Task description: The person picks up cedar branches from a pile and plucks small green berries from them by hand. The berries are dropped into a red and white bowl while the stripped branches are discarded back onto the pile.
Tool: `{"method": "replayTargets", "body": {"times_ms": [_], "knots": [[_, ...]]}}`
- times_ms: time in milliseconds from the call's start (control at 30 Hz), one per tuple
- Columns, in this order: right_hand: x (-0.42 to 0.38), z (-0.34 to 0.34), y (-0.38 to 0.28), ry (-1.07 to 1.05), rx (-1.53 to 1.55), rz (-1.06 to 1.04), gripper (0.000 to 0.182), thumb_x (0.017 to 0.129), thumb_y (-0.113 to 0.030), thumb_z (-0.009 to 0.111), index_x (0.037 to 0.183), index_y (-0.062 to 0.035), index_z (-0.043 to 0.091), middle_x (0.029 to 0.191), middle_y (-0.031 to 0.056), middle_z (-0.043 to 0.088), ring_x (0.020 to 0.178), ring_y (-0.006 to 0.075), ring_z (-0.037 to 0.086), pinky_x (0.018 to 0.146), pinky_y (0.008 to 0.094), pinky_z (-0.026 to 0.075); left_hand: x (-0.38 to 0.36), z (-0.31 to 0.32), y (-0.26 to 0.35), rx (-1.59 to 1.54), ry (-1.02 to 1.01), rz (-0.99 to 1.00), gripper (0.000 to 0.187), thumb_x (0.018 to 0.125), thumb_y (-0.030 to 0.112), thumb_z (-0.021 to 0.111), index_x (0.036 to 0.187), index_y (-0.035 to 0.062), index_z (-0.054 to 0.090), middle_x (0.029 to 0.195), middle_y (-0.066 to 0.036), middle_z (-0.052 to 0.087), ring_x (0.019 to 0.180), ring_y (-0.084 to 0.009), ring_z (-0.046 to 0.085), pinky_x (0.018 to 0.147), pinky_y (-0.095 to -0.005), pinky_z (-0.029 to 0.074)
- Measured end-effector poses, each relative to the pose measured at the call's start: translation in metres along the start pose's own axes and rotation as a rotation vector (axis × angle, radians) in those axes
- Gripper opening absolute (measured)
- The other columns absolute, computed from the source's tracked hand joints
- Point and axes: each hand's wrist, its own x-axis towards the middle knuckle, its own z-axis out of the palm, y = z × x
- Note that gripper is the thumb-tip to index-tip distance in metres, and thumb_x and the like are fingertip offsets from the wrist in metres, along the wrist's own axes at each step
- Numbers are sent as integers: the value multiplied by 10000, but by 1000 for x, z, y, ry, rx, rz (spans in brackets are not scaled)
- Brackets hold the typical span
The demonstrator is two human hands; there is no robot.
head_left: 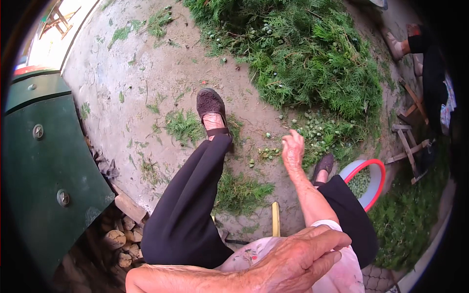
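Observation:
My right hand (293,151) hovers over the ground near a scatter of small green cones (317,132), its fingers half bent and apart, with nothing visible in them. My left hand (298,256) lies across my body close to the camera, by my right sleeve (328,224). Its fingers are curled, and whatever they hold, if anything, is hidden. Beyond the cones rises a big heap of green conifer branches (312,63). Beside my right leg a white basin with a red rim (376,168) stands tilted in view, with many green cones inside.
A dark green metal cabinet (53,161) stands at left, with split firewood (117,239) below it. Wooden stool legs (409,146) and another person's dark-clothed leg (432,83) are at right. More green branches (408,224) lie behind the basin. Sprigs litter the concrete floor (122,63).

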Motion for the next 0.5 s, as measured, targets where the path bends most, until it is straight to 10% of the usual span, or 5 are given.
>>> {"method": "replayTargets", "body": {"times_ms": [67, 200, 500], "knots": [[-28, 36, -36, -260, 430, -38, 100, 727, -39, 600, 823, -29, 629, 817, 102, 622, 770, 253, 601, 714, 334, 474, 0, -20, 5, 57, 190, 35, 182, 877, 114, 526, 1027, 18, 567, 913, -121, 566, 866, -215, 552, 750, -330, 440], [-66, 80, -53, -709, 531, 7, 108, 720, -56, 631, 825, -50, 655, 791, 103, 634, 794, 232, 616, 737, 324, 471, 9, -31, 5, 214, 185, 27, 189, 864, 112, 534, 1029, 29, 572, 934, -134, 570, 892, -230, 555, 778, -359, 436], [26, -10, 66, 58, 592, 198, 106, 761, -18, 593, 837, -37, 664, 893, 49, 662, 814, 174, 622, 747, 292, 483, 5, 67, -43, 519, -273, 72, 169, 799, 99, 537, 951, 28, 551, 916, -149, 566, 867, -261, 562, 766, -393, 433]]}}
